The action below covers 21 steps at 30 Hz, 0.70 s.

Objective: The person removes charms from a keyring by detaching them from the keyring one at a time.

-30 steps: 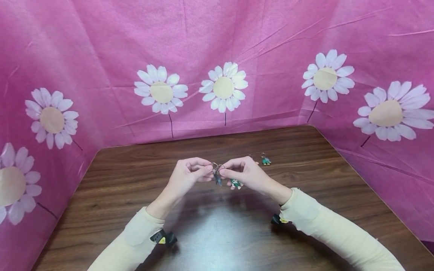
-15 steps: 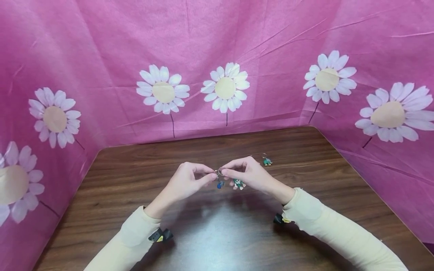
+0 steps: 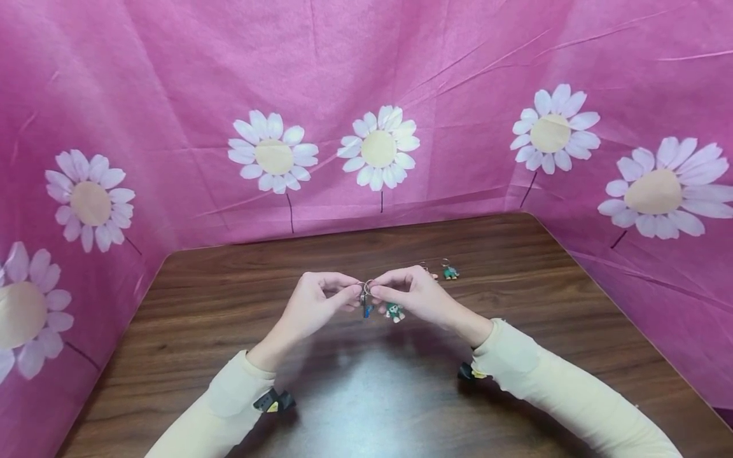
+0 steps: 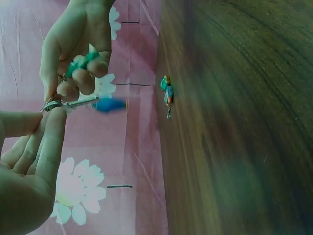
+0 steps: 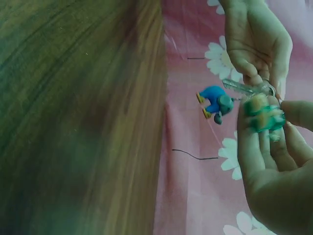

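Note:
In the head view my left hand (image 3: 315,302) and right hand (image 3: 420,296) meet fingertip to fingertip over the table. Thumb and index finger of the left pinch a metal split ring (image 3: 362,288); the right pinches another ring (image 3: 369,287) right beside it. A metal key (image 5: 237,87) and a keychain with a small blue figure (image 5: 215,101) with yellow feet hang at the rings between the hands. Below my right hand's fingers dangles a green figure keychain (image 3: 394,311), blurred in the right wrist view. Fingertips partly hide both rings.
Behind my right hand, a green figure keychain (image 3: 450,273) lies on the brown wooden table (image 3: 229,331). Another keychain (image 3: 433,276) beside it is mostly hidden by that hand. A pink cloth (image 3: 321,76) with daisies encloses the table's back and sides.
Over the last half second my left hand rises slightly while pinching its ring. The blue figure turns as it hangs, and the key shows beside it. The green figure swings a little left.

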Each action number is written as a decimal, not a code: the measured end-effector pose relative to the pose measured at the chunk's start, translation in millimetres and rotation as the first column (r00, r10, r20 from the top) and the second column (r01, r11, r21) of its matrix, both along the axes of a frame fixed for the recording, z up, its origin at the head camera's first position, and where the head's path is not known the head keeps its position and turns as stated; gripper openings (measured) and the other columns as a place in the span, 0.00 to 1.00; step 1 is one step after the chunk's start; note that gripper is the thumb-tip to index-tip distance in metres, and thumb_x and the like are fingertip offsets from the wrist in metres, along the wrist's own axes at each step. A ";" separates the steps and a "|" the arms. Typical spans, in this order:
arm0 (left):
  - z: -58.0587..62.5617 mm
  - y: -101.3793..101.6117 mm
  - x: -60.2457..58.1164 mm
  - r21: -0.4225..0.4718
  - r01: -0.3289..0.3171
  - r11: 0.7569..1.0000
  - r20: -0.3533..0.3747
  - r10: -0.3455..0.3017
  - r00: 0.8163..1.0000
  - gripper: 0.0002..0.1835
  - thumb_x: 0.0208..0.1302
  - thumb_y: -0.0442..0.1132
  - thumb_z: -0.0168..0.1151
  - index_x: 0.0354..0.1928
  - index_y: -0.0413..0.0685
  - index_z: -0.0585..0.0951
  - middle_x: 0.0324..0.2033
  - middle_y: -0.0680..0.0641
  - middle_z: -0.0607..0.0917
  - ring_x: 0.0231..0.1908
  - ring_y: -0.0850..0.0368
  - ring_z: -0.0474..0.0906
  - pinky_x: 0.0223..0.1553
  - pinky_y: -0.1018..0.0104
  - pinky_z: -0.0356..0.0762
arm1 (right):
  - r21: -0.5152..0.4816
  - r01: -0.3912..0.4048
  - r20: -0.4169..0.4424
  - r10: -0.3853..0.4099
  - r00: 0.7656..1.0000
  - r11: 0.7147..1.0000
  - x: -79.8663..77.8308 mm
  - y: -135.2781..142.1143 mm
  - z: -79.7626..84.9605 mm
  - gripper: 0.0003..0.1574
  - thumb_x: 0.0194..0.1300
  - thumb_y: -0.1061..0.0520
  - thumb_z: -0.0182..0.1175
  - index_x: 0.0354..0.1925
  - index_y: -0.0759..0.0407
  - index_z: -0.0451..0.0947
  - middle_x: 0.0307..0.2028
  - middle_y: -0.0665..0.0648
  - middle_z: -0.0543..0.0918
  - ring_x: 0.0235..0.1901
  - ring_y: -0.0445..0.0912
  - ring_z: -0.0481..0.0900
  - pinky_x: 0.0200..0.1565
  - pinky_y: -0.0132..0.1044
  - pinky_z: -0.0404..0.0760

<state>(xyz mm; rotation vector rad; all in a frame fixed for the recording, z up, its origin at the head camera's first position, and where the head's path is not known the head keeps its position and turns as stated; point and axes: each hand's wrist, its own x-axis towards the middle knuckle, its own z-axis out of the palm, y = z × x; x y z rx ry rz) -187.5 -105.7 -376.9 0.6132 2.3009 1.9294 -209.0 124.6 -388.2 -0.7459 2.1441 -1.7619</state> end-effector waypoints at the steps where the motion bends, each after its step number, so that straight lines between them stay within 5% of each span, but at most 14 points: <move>1: -0.4 0.0 0.0 0.007 -0.003 1.000 0.009 0.003 1.000 0.09 0.69 0.32 0.66 0.44 0.30 0.86 0.36 0.38 0.90 0.34 0.43 0.88 0.39 0.53 0.90 | -0.004 -0.001 -0.010 0.001 1.000 1.000 0.1 -1.6 -2.0 0.12 0.72 0.57 0.64 0.48 0.62 0.86 0.35 0.60 0.89 0.32 0.51 0.87 0.33 0.37 0.89; 8: 0.9 -5.8 -3.2 0.093 -0.107 0.990 0.084 0.099 0.992 0.10 0.68 0.29 0.65 0.44 0.25 0.84 0.36 0.35 0.89 0.30 0.55 0.88 0.38 0.56 0.90 | 0.064 -0.036 -0.147 0.045 0.988 0.997 3.0 -10.6 -19.5 0.10 0.70 0.63 0.62 0.46 0.65 0.87 0.36 0.59 0.90 0.34 0.51 0.88 0.39 0.35 0.88; 21: -2.1 -12.8 -1.5 0.110 -0.108 0.988 0.121 0.095 0.988 0.11 0.68 0.29 0.66 0.46 0.23 0.83 0.38 0.35 0.89 0.31 0.56 0.88 0.40 0.53 0.89 | 0.069 -0.058 -0.081 0.063 0.995 0.996 1.8 -7.2 -21.7 0.12 0.71 0.61 0.62 0.47 0.69 0.85 0.35 0.66 0.88 0.34 0.50 0.88 0.38 0.38 0.89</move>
